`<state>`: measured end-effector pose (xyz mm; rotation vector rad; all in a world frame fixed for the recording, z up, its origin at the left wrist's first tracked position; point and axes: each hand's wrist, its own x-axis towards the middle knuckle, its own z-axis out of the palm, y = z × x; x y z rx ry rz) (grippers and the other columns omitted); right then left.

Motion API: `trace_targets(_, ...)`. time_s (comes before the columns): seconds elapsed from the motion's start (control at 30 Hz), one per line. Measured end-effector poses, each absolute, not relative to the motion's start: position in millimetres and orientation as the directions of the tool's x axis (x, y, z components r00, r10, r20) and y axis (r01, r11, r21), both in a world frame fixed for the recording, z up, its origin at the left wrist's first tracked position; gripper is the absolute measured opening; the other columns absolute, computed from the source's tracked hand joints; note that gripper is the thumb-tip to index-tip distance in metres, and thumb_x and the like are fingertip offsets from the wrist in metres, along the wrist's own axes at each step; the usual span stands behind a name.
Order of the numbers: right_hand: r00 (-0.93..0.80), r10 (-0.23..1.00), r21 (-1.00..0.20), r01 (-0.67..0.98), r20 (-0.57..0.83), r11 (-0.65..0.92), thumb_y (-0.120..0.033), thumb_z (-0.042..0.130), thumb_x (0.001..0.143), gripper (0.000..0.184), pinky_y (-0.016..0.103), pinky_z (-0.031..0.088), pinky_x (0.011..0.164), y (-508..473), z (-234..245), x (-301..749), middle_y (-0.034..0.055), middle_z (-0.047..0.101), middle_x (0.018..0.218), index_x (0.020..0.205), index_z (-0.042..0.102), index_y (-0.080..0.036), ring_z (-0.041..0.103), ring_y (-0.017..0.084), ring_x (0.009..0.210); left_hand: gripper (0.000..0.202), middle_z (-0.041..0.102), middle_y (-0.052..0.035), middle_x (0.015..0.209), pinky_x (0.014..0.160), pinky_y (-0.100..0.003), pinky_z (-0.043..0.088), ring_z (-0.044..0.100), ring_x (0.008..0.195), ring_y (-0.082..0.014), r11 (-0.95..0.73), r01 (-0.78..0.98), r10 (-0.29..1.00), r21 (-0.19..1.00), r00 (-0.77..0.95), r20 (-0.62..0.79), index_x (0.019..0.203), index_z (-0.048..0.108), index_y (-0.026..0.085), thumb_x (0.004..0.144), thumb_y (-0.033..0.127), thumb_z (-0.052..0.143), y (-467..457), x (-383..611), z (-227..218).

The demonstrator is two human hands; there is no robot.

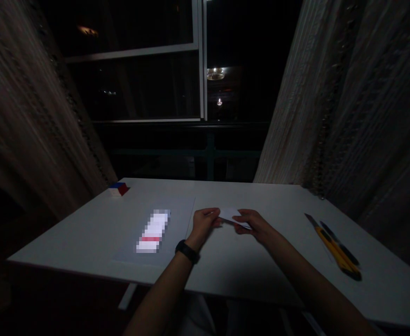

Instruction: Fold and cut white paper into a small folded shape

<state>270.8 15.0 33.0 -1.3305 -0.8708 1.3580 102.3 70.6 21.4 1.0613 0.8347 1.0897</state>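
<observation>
A small folded piece of white paper (231,214) is held between my two hands above the table. My left hand (205,223), with a dark band on its wrist, pinches the paper's left end. At the right end, the fingers and thumb of my right hand (251,221) close on it. Left of my hands, a larger sheet of paper (182,210) lies flat on the table, and on it rests a lit phone (153,231) whose screen is blurred out.
The white table (79,233) stands before a dark window (138,84) between curtains (296,93). A puzzle cube (118,189) sits at its far left corner. On the right lie a yellow utility knife (334,249) and a dark slim tool beside it (338,242).
</observation>
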Motion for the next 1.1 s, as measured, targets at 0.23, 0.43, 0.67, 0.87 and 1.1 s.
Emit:
trace_targets(0.23, 0.091, 0.971, -0.949, -0.249, -0.221, -0.193, -0.014, 0.07, 0.061, 0.052, 0.028, 0.052, 0.053, 12.5, 35.8, 269.5, 0.0015, 0.062, 0.076, 0.11, 0.054, -0.022, 0.058, 0.011, 0.053, 0.034, 0.067, -0.01, 0.065, 0.054, -0.025, 0.055, 0.064, 0.055, -0.0149, 0.091, -0.327, 0.96, 0.941, 0.281, 0.005, 0.08, 0.067, 0.005, 0.058, 0.029, 0.077, 72.4, 102.8, 21.1)
trace_targets(0.43, 0.08, 0.979, -0.955, -0.249, -0.187, -0.163, -0.014, 0.068, 0.062, 0.059, 0.03, 0.053, 0.056, 9.5, 39.5, 268.7, 0.0026, 0.06, 0.089, 0.116, 0.049, -0.026, 0.058, 0.011, 0.054, 0.031, 0.066, -0.0086, 0.062, 0.055, -0.023, 0.055, 0.063, 0.054, -0.0134, 0.054, -0.34, 0.968, 0.939, 0.25, 0.035, 0.076, 0.065, 0.005, 0.062, 0.031, 0.075, 72.2, 102.6, 22.1)
trace_targets(0.67, 0.085, 0.98, -0.953, -0.262, -0.178, -0.15, -0.015, 0.067, 0.062, 0.05, 0.03, 0.052, 0.05, 11.9, 37.4, 267.7, 0.001, 0.062, 0.076, 0.109, 0.05, -0.023, 0.06, 0.013, 0.052, 0.032, 0.066, -0.0088, 0.065, 0.058, -0.025, 0.055, 0.064, 0.056, -0.0141, 0.03, -0.361, 0.972, 0.932, 0.228, 0.057, 0.078, 0.065, 0.006, 0.061, 0.03, 0.075, 72.3, 103.8, 22.1)
trace_targets(0.87, 0.133, 0.982, -0.949, -0.303, -0.135, -0.089, -0.016, 0.067, 0.06, 0.038, 0.028, 0.05, 0.044, 15.3, 36.6, 267.3, 0.0003, 0.062, 0.067, 0.095, 0.052, -0.02, 0.059, 0.015, 0.05, 0.035, 0.068, -0.0098, 0.07, 0.063, -0.027, 0.056, 0.066, 0.062, -0.0164, 0.022, -0.354, 0.959, 0.935, 0.272, 0.08, 0.082, 0.066, 0.006, 0.057, 0.027, 0.078, 69.6, 104.1, 24.8)
trace_targets(1.1, 0.196, 0.969, -0.955, -0.285, -0.147, -0.087, -0.022, 0.067, 0.061, 0.027, 0.028, 0.048, 0.043, 18.0, 35.4, 268.4, -0.0006, 0.06, 0.059, 0.085, 0.055, -0.019, 0.057, 0.015, 0.048, 0.036, 0.068, -0.0092, 0.068, 0.06, -0.025, 0.055, 0.065, 0.058, -0.0156, 0.008, -0.312, 0.945, 0.95, 0.312, 0.095, 0.083, 0.067, 0.006, 0.056, 0.026, 0.078, 66.3, 105.0, 27.3)
